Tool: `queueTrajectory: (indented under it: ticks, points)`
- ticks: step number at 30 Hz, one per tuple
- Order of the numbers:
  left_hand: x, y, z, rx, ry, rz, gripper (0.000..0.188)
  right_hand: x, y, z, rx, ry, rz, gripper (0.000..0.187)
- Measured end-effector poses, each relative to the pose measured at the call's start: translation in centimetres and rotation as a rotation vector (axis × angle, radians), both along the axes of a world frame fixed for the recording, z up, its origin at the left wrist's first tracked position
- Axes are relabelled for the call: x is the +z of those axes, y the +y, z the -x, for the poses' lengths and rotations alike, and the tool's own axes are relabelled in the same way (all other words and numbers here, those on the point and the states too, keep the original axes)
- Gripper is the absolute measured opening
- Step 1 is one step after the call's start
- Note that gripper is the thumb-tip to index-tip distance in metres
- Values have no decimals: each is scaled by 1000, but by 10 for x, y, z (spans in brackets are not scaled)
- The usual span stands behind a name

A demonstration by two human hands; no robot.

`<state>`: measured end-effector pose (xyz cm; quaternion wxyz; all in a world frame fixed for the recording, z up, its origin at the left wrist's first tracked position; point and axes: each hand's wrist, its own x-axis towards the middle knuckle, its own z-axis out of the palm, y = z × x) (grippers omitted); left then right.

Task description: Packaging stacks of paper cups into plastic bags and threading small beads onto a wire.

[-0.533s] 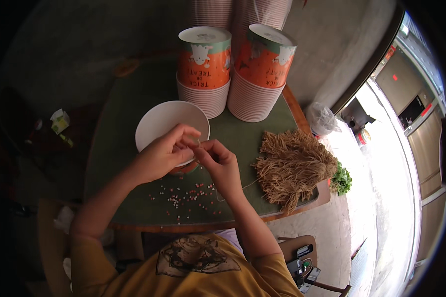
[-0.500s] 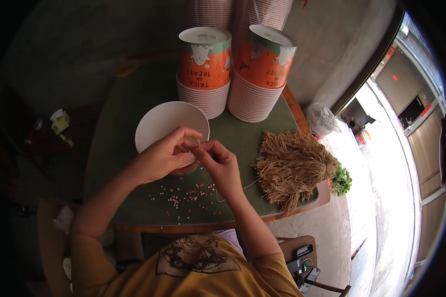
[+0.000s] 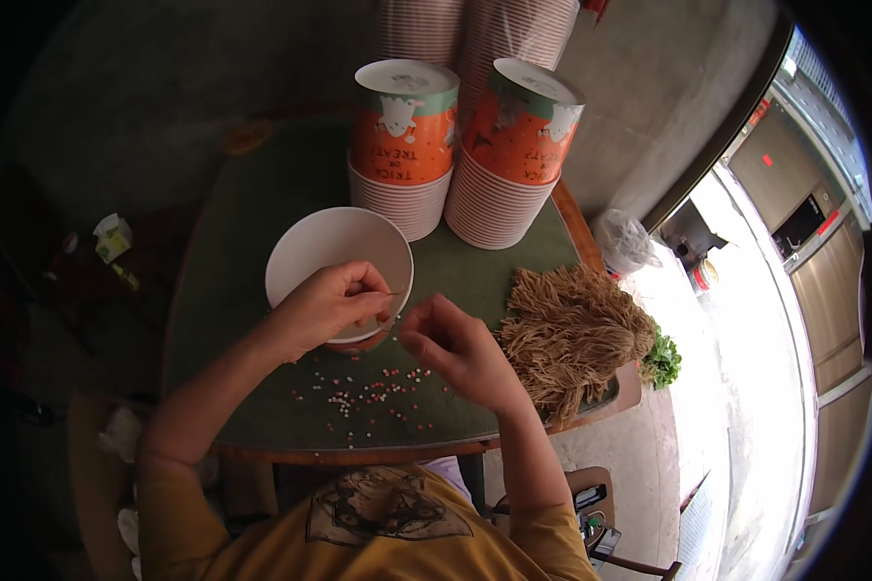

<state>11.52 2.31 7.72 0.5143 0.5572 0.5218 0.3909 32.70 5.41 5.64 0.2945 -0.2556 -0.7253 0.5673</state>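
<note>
My left hand (image 3: 331, 302) is closed in a pinch on a thin light-brown string (image 3: 394, 292), over the near side of a white-lined paper bucket (image 3: 295, 242). My right hand (image 3: 462, 349) hangs just right of it, apart from the left, with fingers curled in; whatever lies between its fingertips is too small to make out. Below both hands, small white, pink and red beads (image 3: 368, 392) lie scattered on the green tabletop (image 3: 233, 329). To the right, close to my right hand, rests a thick bundle of tan yarn strands (image 3: 572, 339).
Two stacks of upside-down orange and green paper buckets (image 3: 402, 145) stand at the table's back, with taller wrapped stacks (image 3: 518, 39) behind. A crumpled clear plastic bag (image 3: 625, 240) and green leaves (image 3: 662, 360) are beyond the right edge. A chair (image 3: 591, 484) holds small devices.
My right hand has drawn away from the left, to the right and slightly down. The left hand stays near the bucket, still pinching. The view has shifted slightly.
</note>
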Motion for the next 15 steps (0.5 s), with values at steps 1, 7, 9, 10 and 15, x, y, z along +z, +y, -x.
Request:
queueTrajectory:
  ticks: [1,7,9,10,15]
  points:
    - [2,0,-2,-22,-37,38,11,5,2,3,-2,-2,3,15]
    - [-7,3,-5,-81,12,-69,11,17,33,24,25,154,146,12]
    - [-6,4,-5,-89,-17,-88,13,14,39,22,6,156,217,12]
    - [-3,3,-4,-110,-25,-22,14,12,41,21,-11,158,289,12]
    - [-3,5,-1,-136,-60,85,17,6,32,17,-147,210,337,12]
